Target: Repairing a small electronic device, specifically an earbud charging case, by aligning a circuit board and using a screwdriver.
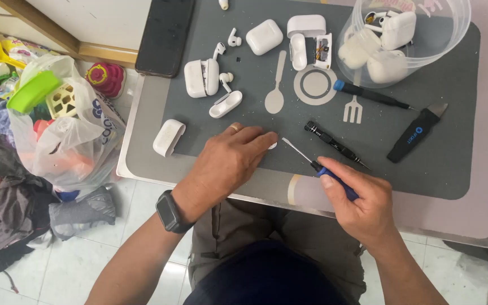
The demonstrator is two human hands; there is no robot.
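Note:
My left hand [230, 158] lies palm down on the grey mat [425, 175], fingers pressing a small white part [272, 146] at the fingertips. My right hand [360, 206] grips a blue-handled screwdriver [312, 162] whose thin metal tip points toward that white part. Several white earbud cases, such as the closed one [264, 36] and the opened one [201, 78], lie on the mat beyond my left hand, with loose earbuds [234, 39] among them.
A clear plastic tub [458, 25] at the top right holds more white cases. A black screwdriver [334, 144], a blue-capped screwdriver [371, 94] and a black pry tool [416, 133] lie on the mat. A dark phone [165, 36] sits top left. Bags of toys [63, 124] crowd the floor at left.

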